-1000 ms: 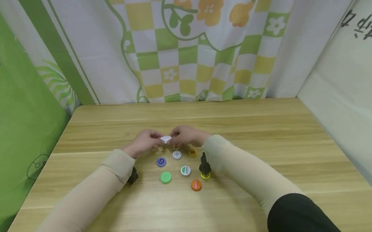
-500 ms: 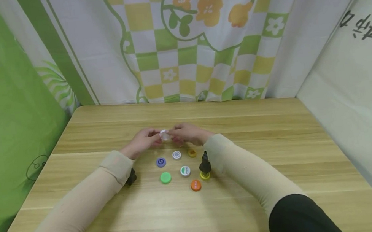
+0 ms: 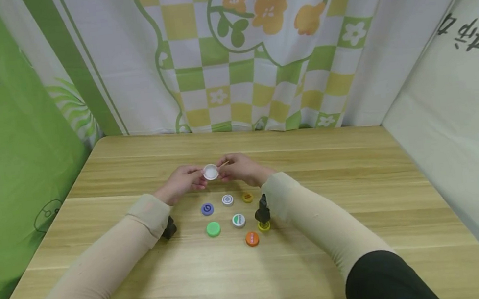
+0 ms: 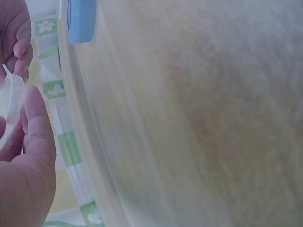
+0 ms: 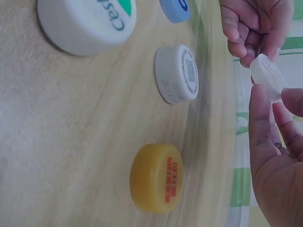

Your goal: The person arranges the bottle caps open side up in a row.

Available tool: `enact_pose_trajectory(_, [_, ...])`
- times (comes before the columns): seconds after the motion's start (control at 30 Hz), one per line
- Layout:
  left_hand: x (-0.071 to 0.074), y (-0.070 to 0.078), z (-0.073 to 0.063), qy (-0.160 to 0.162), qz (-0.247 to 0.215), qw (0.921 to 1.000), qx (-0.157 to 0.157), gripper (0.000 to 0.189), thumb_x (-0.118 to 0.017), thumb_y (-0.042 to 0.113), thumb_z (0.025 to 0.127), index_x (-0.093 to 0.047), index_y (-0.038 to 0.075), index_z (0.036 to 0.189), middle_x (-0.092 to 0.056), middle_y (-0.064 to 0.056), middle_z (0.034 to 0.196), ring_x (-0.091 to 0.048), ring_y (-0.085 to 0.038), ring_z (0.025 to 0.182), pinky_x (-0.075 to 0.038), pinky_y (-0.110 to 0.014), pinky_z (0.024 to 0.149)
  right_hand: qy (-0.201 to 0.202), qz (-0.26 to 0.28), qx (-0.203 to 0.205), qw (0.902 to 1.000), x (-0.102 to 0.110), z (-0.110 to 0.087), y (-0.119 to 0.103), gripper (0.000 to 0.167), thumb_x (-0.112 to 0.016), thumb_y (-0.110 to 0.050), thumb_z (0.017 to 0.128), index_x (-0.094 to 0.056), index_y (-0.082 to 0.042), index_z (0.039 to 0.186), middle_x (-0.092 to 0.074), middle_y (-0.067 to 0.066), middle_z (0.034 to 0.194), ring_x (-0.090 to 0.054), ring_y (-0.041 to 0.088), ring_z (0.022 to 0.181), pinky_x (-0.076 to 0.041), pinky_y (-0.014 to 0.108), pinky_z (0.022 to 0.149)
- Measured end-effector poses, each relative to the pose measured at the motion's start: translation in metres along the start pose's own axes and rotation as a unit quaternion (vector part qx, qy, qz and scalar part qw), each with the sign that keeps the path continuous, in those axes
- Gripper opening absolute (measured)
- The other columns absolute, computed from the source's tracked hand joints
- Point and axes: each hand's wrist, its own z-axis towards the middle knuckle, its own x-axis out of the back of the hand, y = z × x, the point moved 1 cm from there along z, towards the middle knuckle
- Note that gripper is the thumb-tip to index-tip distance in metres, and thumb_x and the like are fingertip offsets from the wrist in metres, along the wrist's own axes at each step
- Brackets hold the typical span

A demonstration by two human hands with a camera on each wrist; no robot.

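Observation:
A white bottle cap (image 3: 210, 172) is held up between my two hands above the far part of the table, its hollow side showing in the head view. My left hand (image 3: 182, 181) pinches its left edge. From the other side, my right hand (image 3: 242, 169) grips the rim. In the right wrist view the translucent cap (image 5: 268, 77) sits between the right thumb and fingers, with the left hand (image 5: 259, 23) touching it from above. The left wrist view cuts off part of the cap (image 4: 12, 97) beside the left hand (image 4: 31, 165).
Nearer me on the wooden table (image 3: 185, 294) lie several caps: blue (image 3: 207, 209), small white (image 3: 227, 200), amber (image 3: 247, 197), green (image 3: 213, 229), white with green print (image 3: 238, 220), orange (image 3: 252, 239) and yellow (image 3: 264, 226). A curtain (image 3: 224, 97) hangs behind.
The white cap has been tilted from edge-on to face me and raised slightly. Both hands have shifted a little with it. The caps on the table stay in place.

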Motion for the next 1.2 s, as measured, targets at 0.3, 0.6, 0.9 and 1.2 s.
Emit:
enact_pose_trajectory(0.3, [0.003,-0.003,0.003,0.064,-0.028,0.9976,-0.003,0.032,-0.054,0.001,0.105,-0.051,-0.017,0.131,-0.066,-0.012,0.104,-0.066,-0.012,0.082,-0.061,-0.027,0.083,0.021,0.020,0.002,0.9996,-0.007,0.010,0.004,0.025,-0.058,0.006,0.101,-0.056,0.008,0.126,-0.065,0.012,0.094,-0.065,0.019,0.085,-0.060,0.025,0.078])
enact_pose_trajectory(0.6, [0.007,-0.008,0.007,0.094,-0.026,0.9952,0.012,0.034,-0.053,-0.001,0.104,-0.052,-0.016,0.134,-0.065,-0.016,0.108,-0.066,-0.013,0.082,-0.061,-0.027,0.082,0.056,0.027,-0.013,0.9979,-0.017,0.017,0.005,0.029,-0.056,0.007,0.101,-0.057,0.014,0.129,-0.065,0.012,0.092,-0.065,0.019,0.085,-0.060,0.028,0.085])
enact_pose_trajectory(0.9, [0.008,-0.008,0.009,0.084,-0.020,0.9959,0.028,0.039,-0.046,0.007,0.108,-0.047,-0.016,0.140,-0.063,-0.023,0.122,-0.065,-0.014,0.089,-0.059,-0.025,0.084,0.061,0.029,-0.019,0.9975,-0.019,0.026,0.009,0.033,-0.057,0.007,0.100,-0.056,0.013,0.133,-0.064,0.011,0.091,-0.063,0.016,0.081,-0.059,0.023,0.077])
enact_pose_trajectory(1.2, [0.014,-0.010,0.012,0.068,-0.014,0.9962,0.052,0.042,-0.047,0.011,0.109,-0.047,-0.014,0.142,-0.061,-0.017,0.122,-0.062,-0.015,0.094,-0.057,-0.024,0.085,0.045,0.010,-0.042,0.9981,-0.022,0.033,0.009,0.028,-0.055,0.005,0.102,-0.058,0.014,0.129,-0.066,0.013,0.097,-0.064,0.017,0.086,-0.059,0.026,0.085])
